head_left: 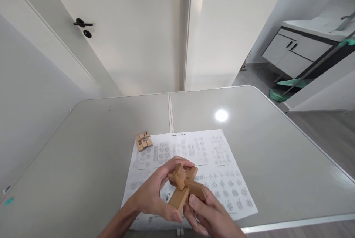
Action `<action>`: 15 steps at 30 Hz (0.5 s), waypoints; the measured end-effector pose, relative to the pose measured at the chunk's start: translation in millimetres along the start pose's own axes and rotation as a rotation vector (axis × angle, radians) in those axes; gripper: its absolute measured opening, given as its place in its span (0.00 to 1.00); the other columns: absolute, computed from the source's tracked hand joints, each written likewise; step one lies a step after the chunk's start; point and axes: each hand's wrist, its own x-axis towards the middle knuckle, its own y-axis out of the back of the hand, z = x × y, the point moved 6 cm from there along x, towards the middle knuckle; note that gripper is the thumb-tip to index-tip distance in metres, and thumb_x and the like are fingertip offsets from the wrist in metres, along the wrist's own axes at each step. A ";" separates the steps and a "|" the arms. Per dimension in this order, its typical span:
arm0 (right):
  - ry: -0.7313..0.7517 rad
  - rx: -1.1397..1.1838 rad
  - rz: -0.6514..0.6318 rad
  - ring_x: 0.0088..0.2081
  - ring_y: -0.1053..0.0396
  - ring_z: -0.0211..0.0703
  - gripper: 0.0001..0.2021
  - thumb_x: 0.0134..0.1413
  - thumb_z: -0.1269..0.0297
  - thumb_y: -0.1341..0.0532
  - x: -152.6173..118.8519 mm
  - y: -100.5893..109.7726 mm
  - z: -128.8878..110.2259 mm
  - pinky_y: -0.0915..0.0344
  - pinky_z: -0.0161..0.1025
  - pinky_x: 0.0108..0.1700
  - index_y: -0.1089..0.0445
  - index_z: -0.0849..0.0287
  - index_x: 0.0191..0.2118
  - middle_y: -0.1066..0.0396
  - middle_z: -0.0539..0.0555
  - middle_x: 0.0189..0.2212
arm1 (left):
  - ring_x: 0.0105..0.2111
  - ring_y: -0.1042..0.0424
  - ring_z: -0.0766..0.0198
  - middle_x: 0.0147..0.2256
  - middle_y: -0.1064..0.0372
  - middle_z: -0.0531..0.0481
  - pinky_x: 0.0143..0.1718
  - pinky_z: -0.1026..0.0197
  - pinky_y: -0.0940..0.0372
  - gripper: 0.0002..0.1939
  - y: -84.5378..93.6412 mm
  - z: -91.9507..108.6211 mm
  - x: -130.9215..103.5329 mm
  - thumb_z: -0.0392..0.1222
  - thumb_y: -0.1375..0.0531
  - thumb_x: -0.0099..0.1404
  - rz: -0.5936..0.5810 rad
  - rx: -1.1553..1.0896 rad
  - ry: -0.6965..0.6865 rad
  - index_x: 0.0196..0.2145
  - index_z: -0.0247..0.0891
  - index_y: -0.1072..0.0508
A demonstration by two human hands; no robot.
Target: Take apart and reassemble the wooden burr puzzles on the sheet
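Between my two hands is a wooden interlocking puzzle [180,195] made of several crossed brown pieces, held above the paper. My left hand [158,186] curves around it from the left, fingers at its far end and thumb along its near end. From the lower right, my right hand [206,212] pinches it, with the thumb against the piece that points right. Under both hands lies a printed instruction sheet [233,190] with rows of small diagrams. A second wooden block puzzle [144,141], made of small cubes, sits at the sheet's far left corner.
The grey folding table [83,164] has a seam [170,114] down its middle and a light metal edge. Beyond it stands a pale door [133,38] with a black handle [83,23]. At right are a sink cabinet [299,47] and a green dustpan [277,95].
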 end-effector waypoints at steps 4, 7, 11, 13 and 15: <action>-0.001 -0.040 -0.029 0.16 0.49 0.28 0.19 0.66 0.47 0.35 -1.4 0.0 -1.6 0.51 0.29 0.19 0.31 0.61 0.42 0.35 0.46 0.22 | 0.49 0.32 0.47 0.52 0.36 0.43 0.53 0.45 0.34 0.51 -0.1 4.1 1.6 0.68 0.24 0.41 -0.016 0.041 -0.031 0.59 0.48 0.31; 0.006 -0.031 -0.006 0.16 0.50 0.28 0.18 0.66 0.47 0.35 -3.4 -1.5 -4.1 0.50 0.29 0.19 0.31 0.61 0.42 0.35 0.45 0.22 | 0.50 0.32 0.46 0.53 0.37 0.43 0.54 0.44 0.35 0.49 -0.8 7.8 2.1 0.67 0.24 0.43 0.004 0.080 -0.051 0.60 0.49 0.31; -0.024 -0.012 -0.015 0.16 0.51 0.28 0.20 0.64 0.46 0.34 -6.5 -8.4 -12.6 0.52 0.29 0.19 0.31 0.60 0.42 0.37 0.44 0.21 | 0.52 0.31 0.45 0.54 0.36 0.43 0.56 0.43 0.35 0.50 -2.8 20.2 0.1 0.66 0.24 0.44 0.018 0.128 -0.113 0.61 0.49 0.32; -0.033 -0.052 -0.022 0.17 0.48 0.29 0.20 0.64 0.45 0.34 -7.2 -11.1 -19.9 0.50 0.29 0.21 0.32 0.59 0.41 0.37 0.44 0.20 | 0.52 0.30 0.46 0.54 0.35 0.43 0.57 0.44 0.34 0.49 -1.7 31.1 -1.7 0.65 0.25 0.46 0.028 0.165 -0.174 0.62 0.50 0.33; -0.041 -0.098 -0.015 0.18 0.47 0.30 0.20 0.65 0.44 0.36 -7.0 -11.6 -27.3 0.48 0.30 0.22 0.32 0.59 0.40 0.37 0.44 0.19 | 0.53 0.29 0.47 0.54 0.33 0.44 0.57 0.45 0.34 0.48 1.5 43.0 -4.0 0.61 0.24 0.48 0.051 0.241 -0.235 0.63 0.52 0.34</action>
